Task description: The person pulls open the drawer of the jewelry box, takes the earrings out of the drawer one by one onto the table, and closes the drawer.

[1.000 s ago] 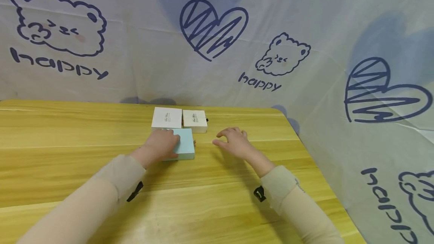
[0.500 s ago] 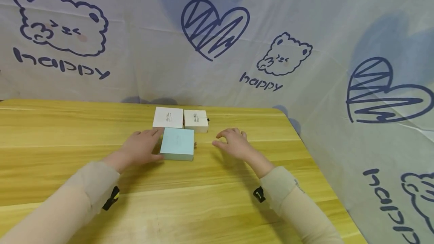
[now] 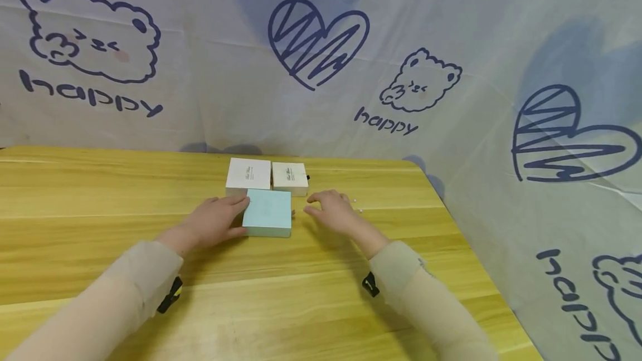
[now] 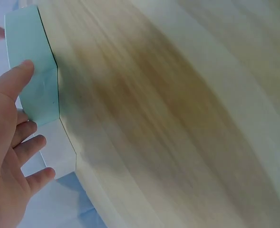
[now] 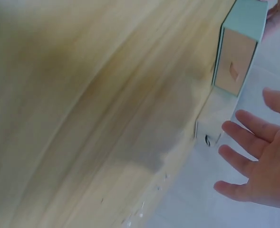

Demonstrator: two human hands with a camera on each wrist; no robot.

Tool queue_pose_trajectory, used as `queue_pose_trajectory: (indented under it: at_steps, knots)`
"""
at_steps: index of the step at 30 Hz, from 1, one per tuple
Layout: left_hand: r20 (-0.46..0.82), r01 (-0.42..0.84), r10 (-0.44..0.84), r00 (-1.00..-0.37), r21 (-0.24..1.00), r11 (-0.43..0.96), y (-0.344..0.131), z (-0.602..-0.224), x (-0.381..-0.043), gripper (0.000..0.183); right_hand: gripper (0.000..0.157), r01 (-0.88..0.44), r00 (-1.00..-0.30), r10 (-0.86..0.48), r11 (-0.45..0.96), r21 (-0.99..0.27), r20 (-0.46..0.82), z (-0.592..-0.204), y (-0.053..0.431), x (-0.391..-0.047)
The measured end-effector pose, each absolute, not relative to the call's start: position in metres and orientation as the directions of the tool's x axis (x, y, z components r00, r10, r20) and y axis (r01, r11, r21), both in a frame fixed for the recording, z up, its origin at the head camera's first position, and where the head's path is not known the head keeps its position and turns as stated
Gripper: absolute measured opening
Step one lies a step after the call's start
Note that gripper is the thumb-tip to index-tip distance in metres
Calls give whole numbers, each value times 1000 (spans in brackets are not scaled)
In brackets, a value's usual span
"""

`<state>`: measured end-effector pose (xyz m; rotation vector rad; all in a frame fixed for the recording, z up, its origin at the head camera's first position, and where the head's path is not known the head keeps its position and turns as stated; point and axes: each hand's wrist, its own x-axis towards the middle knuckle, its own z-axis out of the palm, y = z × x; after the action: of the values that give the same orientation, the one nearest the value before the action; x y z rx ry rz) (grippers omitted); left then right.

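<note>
A light blue drawer-style box (image 3: 268, 210) lies flat on the wooden table. My left hand (image 3: 208, 220) touches its left side with loosely spread fingers, the thumb at the near corner. In the left wrist view that thumb (image 4: 20, 78) lies against the blue wall. My right hand (image 3: 333, 213) hovers just right of the box, fingers apart and holding nothing. The right wrist view shows the box's pinkish drawer front (image 5: 236, 61) with a small ribbon tab (image 5: 234, 71) facing that hand. Behind it sit a larger white box (image 3: 249, 172) and a smaller cream box (image 3: 290, 176).
Several tiny pale bits (image 5: 142, 209) lie on the table to the right of the boxes, partly behind my right hand in the head view. A printed cloth (image 3: 220, 71) hangs behind the table (image 3: 261, 305) and along its right side.
My left hand came off the top of the blue box to its left side, and the box has since slid slightly right. My right hand shifted a little left, uncovering tiny pale bits.
</note>
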<state>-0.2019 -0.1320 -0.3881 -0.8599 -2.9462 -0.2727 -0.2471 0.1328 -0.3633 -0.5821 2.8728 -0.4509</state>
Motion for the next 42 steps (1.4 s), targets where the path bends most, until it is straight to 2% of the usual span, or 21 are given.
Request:
queue_pose_trajectory:
  at_steps: [12,25,34,42]
  knots:
    - [110,522,511,-853,162,837,-128,-388,-202,66,32,-354,-900,-411,883,-309,-144,-376,108,-256]
    - [115,512,500,-858,134,848,-128,-390,-203,66,18,-277,-929,-345,890,-363,-136,-384,96,-258]
    - [110,520,509,-854,113,847,-126,-386,-203,65,16,-287,-938,-338,881,-377,-75,-384,93,-257]
    - [102,513,504,-857,103,852,-126,-385,-204,65,22,-311,-937,-347,885,-346,-46,-383,96,-259]
